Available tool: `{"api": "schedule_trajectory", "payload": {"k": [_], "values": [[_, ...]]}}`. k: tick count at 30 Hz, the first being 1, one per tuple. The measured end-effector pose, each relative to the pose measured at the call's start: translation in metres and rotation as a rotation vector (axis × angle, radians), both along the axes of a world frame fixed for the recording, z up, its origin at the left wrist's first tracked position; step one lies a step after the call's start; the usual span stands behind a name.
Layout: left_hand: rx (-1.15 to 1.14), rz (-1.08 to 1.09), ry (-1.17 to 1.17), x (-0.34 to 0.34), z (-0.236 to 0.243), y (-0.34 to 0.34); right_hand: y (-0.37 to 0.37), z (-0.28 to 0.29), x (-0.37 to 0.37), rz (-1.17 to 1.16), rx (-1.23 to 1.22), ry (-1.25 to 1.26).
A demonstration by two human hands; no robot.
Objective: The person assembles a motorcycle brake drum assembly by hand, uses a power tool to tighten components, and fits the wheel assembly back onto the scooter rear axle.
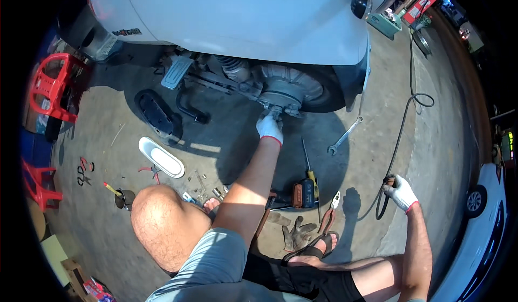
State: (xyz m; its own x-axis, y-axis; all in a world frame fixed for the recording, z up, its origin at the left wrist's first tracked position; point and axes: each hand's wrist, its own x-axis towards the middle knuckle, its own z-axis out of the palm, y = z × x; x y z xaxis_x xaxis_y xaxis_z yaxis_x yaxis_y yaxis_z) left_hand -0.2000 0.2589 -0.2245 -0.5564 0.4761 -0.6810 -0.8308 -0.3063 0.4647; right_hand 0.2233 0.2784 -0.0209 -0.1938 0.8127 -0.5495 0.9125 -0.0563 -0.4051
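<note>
My left hand (270,127), in a white glove, reaches up to the hub (282,94) of the wheel (319,90) under a pale grey-blue vehicle body (232,21). Its fingers are closed at a small metal part below the hub; they hide what they hold. Off to the right, my gloved right hand (402,194) grips the brownish end fitting of a black hose (402,134), which loops across the floor. Between the hands lie a combination wrench (344,136), a screwdriver with a yellow handle (310,177) and pliers with reddish handles (330,213).
A black-and-orange power tool (305,194) and a dirty glove (299,233) lie near my sandalled foot. Left are a white oval tray (162,157), a dark cover (154,112), a metal cup (125,198) and red chairs (51,86). A white car (480,221) stands far right.
</note>
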Motion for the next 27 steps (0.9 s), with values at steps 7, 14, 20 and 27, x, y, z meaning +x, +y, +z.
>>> {"api": "schedule_trajectory", "payload": {"k": [7, 14, 20, 27], "values": [[0.019, -0.176, 0.313, -0.016, -0.009, -0.018, -0.001, -0.015, 0.004, 0.027, -0.024, -0.009], [-0.007, -0.363, 0.344, -0.022, -0.006, -0.017, 0.003, -0.002, -0.003, 0.186, 0.075, -0.135], [0.183, -0.296, 0.189, -0.026, -0.041, -0.021, 0.023, 0.008, -0.007, 0.226, 0.200, -0.086], [0.105, -0.091, 0.103, -0.012, -0.030, -0.012, 0.006, 0.002, 0.026, 0.137, 0.120, -0.089]]}}
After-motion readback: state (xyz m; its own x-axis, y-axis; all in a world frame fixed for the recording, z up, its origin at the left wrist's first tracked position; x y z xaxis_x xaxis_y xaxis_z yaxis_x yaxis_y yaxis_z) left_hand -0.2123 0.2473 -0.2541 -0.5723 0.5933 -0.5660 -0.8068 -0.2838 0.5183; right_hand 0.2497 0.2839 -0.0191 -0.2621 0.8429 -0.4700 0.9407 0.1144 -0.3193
